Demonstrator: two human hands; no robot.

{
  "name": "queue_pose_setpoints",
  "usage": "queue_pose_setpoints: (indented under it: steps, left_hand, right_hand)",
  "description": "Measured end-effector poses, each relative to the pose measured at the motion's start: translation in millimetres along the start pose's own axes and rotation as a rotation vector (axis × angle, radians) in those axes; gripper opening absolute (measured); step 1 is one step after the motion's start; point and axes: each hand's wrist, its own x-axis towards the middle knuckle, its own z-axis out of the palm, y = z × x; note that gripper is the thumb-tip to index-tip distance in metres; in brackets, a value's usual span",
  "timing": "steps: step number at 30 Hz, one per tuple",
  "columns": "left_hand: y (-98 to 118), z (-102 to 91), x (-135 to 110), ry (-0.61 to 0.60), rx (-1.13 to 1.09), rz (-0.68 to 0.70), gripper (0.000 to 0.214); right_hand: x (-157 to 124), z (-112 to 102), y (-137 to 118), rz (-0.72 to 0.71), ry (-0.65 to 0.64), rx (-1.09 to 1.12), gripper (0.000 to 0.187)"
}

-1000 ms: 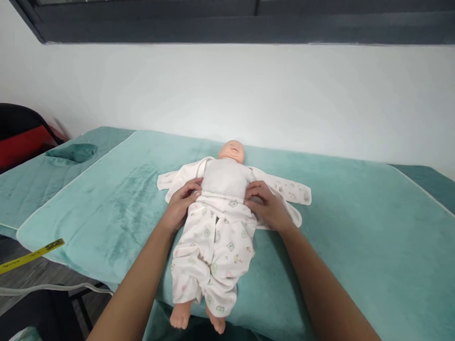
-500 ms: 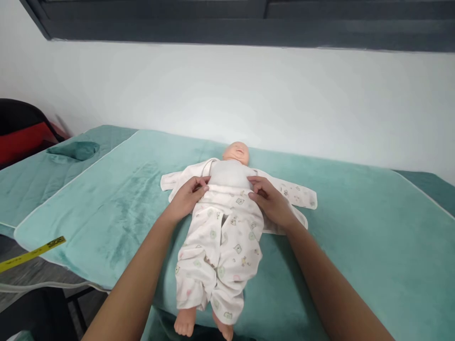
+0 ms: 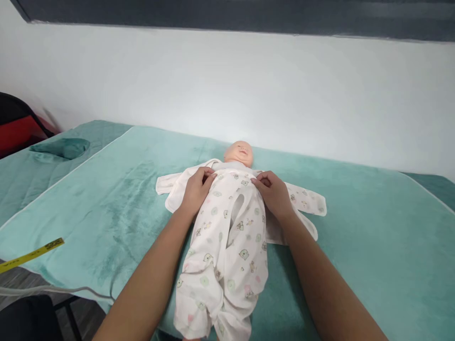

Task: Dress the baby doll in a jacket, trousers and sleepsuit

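A baby doll [image 3: 239, 152] lies on its back on a teal blanket [image 3: 355, 227], head toward the wall. White printed trousers [image 3: 227, 246] cover its legs and belly up to the chest. My left hand [image 3: 196, 188] pinches the waistband at the doll's left side as I see it. My right hand [image 3: 273, 193] grips the waistband on the other side. An open white printed top [image 3: 302, 201] is spread flat under the doll, sleeves out to both sides.
A white wall rises just behind the bed. A dark teal folded cloth [image 3: 60, 148] lies at the far left. A yellow measuring tape [image 3: 31, 255] sticks out by the blanket's left edge, above a white cable [image 3: 53, 290]. A red and black chair [image 3: 16, 128] stands at left.
Both hands have pulled the trousers' waistband up from the doll's waist to its chest, covering the grey torso. The doll's feet have slipped out of view at the bottom.
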Motion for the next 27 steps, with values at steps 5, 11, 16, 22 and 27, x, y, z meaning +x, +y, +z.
queue_pose_setpoints:
  steps: [5,11,16,22,27]
  left_hand:
    - [4,-8.4,1,-0.059,0.132,0.22,0.016]
    - [9,-20.3,16,-0.256,0.078,0.138,0.014]
    - [8,-25.2,26,-0.312,0.06,0.081,0.023]
    - [1,-8.7,30,-0.067,0.182,0.006,0.016]
    - [-5,4.6,34,0.057,0.215,-0.012,0.005]
  right_hand:
    - [6,-4,-3,-0.264,-0.114,0.027,0.013]
    - [24,-13,-12,-0.072,-0.363,0.037,0.018]
    - [31,-13,-15,-0.068,-0.394,-0.004,0.022]
    - [36,5,-14,-0.027,-0.167,-0.175,0.024]
    - [35,21,-14,-0.009,0.03,-0.231,0.021]
